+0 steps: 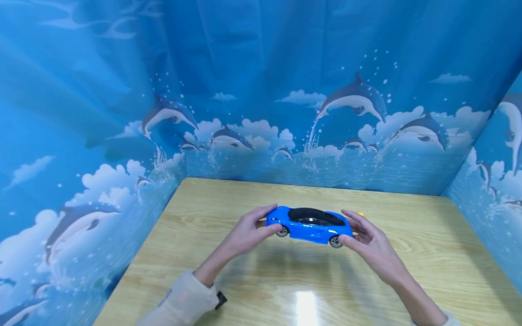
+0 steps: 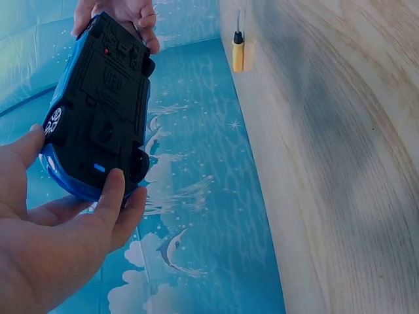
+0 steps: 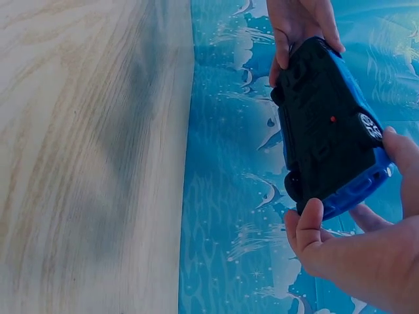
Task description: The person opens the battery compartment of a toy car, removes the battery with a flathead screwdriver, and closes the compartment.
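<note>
A glossy blue toy car (image 1: 310, 228) with a black roof and dark windows is held above the wooden table between both hands. My left hand (image 1: 248, 231) grips its left end, thumb near a wheel. At the other end my right hand (image 1: 373, 246) holds it, thumb beside the wheel there. Both wrist views show the black underside of the toy car (image 2: 101, 98), with a small red part on it; fingertips of each hand press against the bottom. In the right wrist view, the right hand (image 3: 360, 245) curls around the near end of the toy car (image 3: 321, 118).
A yellow-handled screwdriver (image 2: 238, 52) lies on the table in the left wrist view; in the head view only a yellow bit (image 1: 360, 213) shows behind the right hand. The wooden table (image 1: 195, 213) is bordered by blue dolphin-print curtains (image 1: 261, 90).
</note>
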A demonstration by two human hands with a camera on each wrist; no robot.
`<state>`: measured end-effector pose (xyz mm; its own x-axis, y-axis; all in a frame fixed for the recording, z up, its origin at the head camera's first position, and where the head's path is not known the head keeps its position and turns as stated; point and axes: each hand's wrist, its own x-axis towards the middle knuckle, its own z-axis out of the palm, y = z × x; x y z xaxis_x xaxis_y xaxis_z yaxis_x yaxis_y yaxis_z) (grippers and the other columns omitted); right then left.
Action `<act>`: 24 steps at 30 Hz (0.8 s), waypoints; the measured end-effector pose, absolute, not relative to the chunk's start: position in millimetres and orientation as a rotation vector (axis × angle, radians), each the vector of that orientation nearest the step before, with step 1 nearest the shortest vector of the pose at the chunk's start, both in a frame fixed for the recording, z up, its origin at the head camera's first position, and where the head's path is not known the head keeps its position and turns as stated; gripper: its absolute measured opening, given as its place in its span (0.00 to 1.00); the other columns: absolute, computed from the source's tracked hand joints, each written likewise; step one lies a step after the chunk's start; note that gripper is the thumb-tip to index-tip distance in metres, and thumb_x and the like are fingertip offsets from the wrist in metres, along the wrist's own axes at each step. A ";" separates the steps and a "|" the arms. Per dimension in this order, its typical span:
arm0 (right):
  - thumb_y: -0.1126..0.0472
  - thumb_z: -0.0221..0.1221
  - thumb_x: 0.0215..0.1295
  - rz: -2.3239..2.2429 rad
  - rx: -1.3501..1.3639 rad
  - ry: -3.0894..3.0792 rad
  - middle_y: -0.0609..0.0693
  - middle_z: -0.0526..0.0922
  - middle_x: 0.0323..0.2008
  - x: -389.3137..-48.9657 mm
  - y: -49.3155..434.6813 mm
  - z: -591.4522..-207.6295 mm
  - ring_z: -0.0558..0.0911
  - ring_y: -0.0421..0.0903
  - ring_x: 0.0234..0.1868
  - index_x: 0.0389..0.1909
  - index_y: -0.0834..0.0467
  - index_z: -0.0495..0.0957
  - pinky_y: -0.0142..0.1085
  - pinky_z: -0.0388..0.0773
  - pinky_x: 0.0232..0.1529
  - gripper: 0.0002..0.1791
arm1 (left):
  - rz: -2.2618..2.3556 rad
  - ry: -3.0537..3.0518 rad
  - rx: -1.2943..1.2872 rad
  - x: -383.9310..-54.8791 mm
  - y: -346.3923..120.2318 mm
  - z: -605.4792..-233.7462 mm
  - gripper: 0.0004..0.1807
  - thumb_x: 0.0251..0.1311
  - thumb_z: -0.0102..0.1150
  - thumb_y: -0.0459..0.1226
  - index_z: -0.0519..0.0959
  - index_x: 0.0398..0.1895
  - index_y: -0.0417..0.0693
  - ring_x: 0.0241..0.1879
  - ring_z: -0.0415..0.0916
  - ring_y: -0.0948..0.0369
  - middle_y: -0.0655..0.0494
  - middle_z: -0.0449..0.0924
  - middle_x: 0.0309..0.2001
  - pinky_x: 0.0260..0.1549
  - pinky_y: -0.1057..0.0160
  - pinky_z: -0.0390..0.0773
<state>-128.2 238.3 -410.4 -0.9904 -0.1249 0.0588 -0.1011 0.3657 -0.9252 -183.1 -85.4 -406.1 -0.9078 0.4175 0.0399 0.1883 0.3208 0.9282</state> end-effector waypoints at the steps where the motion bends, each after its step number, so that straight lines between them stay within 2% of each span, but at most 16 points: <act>1: 0.50 0.63 0.73 -1.744 -0.192 2.582 0.59 0.74 0.67 -127.7 238.6 -410.6 0.78 0.38 0.60 0.78 0.52 0.64 0.22 0.78 0.55 0.36 | 1.638 2.371 0.546 -183.1 -84.5 -405.5 0.37 0.69 0.65 0.49 0.66 0.78 0.50 0.64 0.76 0.47 0.45 0.65 0.75 0.55 0.62 0.84; 3: 0.49 0.63 0.73 -1.753 -0.150 2.573 0.60 0.75 0.65 -127.0 238.7 -410.3 0.79 0.36 0.57 0.76 0.54 0.67 0.24 0.80 0.53 0.34 | 1.656 2.365 0.554 -183.1 -83.4 -404.8 0.36 0.69 0.65 0.49 0.68 0.77 0.50 0.64 0.76 0.48 0.45 0.66 0.75 0.56 0.62 0.83; 6: 0.49 0.64 0.73 -1.772 -0.099 2.541 0.61 0.76 0.64 -127.0 238.4 -409.0 0.81 0.38 0.55 0.75 0.55 0.69 0.27 0.83 0.51 0.34 | 1.668 2.369 0.584 -183.3 -83.2 -404.4 0.34 0.70 0.65 0.47 0.70 0.75 0.49 0.66 0.74 0.47 0.46 0.67 0.74 0.58 0.62 0.82; 13: 0.50 0.63 0.73 -1.765 -0.054 2.519 0.62 0.76 0.64 -127.0 238.6 -408.1 0.81 0.40 0.56 0.76 0.56 0.67 0.26 0.82 0.50 0.35 | 1.628 2.395 0.655 -185.1 -86.4 -404.0 0.33 0.69 0.66 0.44 0.71 0.74 0.47 0.66 0.72 0.49 0.50 0.66 0.73 0.60 0.63 0.80; 17: 0.47 0.62 0.74 -1.731 -0.036 2.531 0.60 0.76 0.64 -126.7 239.1 -408.2 0.81 0.44 0.58 0.76 0.54 0.67 0.27 0.82 0.51 0.35 | 1.604 2.378 0.714 -186.3 -89.3 -403.2 0.33 0.68 0.67 0.43 0.71 0.74 0.47 0.68 0.71 0.48 0.49 0.65 0.74 0.62 0.60 0.79; 20: 0.44 0.60 0.75 -1.704 -0.029 2.546 0.58 0.76 0.63 -126.5 239.6 -408.4 0.80 0.43 0.58 0.76 0.52 0.68 0.29 0.82 0.51 0.34 | 1.593 2.350 0.763 -187.9 -91.7 -403.4 0.34 0.67 0.69 0.41 0.71 0.74 0.46 0.68 0.70 0.47 0.47 0.65 0.74 0.64 0.56 0.78; 24: 0.45 0.56 0.77 -1.700 -0.047 2.564 0.56 0.77 0.60 -126.3 240.2 -409.5 0.81 0.41 0.52 0.76 0.53 0.68 0.32 0.81 0.43 0.31 | 1.597 2.299 0.809 -190.4 -94.2 -404.3 0.36 0.65 0.70 0.37 0.69 0.75 0.43 0.68 0.70 0.47 0.45 0.66 0.73 0.65 0.55 0.77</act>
